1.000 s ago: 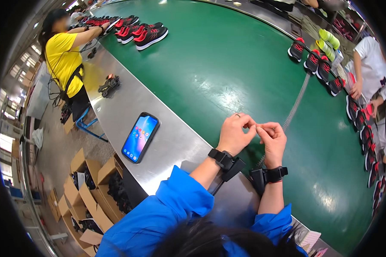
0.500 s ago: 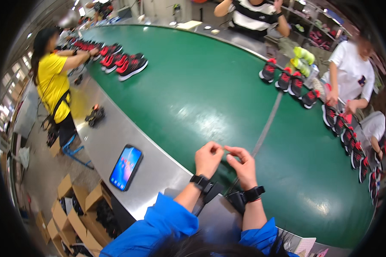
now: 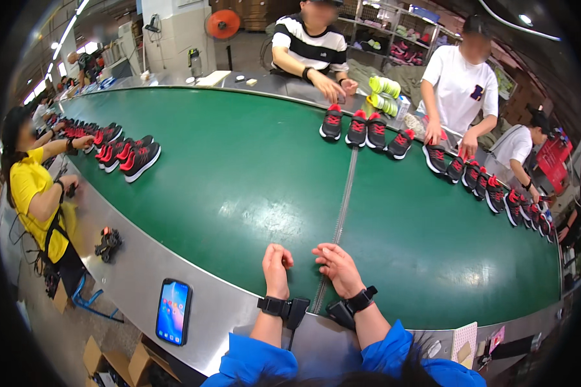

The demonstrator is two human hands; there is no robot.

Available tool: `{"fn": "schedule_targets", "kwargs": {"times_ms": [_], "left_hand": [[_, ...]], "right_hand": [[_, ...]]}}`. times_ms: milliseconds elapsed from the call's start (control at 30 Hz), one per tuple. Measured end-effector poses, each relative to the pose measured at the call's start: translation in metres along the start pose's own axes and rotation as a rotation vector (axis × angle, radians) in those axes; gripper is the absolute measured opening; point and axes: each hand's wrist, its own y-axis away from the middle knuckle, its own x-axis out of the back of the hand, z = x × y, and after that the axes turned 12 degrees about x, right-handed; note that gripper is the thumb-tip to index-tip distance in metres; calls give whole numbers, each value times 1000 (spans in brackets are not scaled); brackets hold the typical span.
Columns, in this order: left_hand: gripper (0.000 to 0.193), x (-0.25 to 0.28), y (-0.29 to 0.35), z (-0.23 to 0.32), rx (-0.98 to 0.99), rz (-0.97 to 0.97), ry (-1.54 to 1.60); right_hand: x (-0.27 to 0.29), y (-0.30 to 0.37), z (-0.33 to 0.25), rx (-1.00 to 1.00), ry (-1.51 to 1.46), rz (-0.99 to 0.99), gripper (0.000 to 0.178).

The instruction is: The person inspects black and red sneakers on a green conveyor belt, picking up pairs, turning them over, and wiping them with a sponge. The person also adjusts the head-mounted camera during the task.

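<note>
My left hand (image 3: 277,266) hovers over the near edge of the green conveyor belt (image 3: 239,168), fingers loosely curled and no object visible in them. Apart from it, on the right, my right hand (image 3: 339,267) has its fingers bent but spread, also holding nothing I can see. A ridged seam (image 3: 345,200) crosses the belt and runs down close beside my right hand. Both wrists wear black straps with dark boxes. On the metal edge (image 3: 223,298) to the left lies a smartphone (image 3: 173,312) with a lit screen.
Black-and-red sneakers (image 3: 142,162) stand on the belt at far left, with more sneakers (image 3: 357,129) along the far right edge. Co-workers handle shoes on both sides. A small dark bundle (image 3: 108,245) lies on the left metal edge; a cardboard box (image 3: 142,364) sits below.
My hands have moved apart; earlier their fingertips nearly met. The view has shifted, showing more of the far side. The striped-shirt person's hand now reaches down to the sneakers.
</note>
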Motion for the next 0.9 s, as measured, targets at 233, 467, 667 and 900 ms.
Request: {"fn": "schedule_targets", "kwargs": {"times_ms": [233, 467, 667, 900], "left_hand": [[28, -8, 0, -6, 94, -23, 126], [15, -28, 2, -11, 62, -130, 59], [34, -17, 13, -3, 148, -173, 69], [22, -24, 10, -1, 238, -231, -28]], "right_hand": [[22, -60, -81, -132, 13, -29, 40], [171, -282, -159, 111, 287, 368, 50], [190, -378, -133, 318, 147, 381, 66], [192, -415, -130, 454, 105, 393, 62]]}}
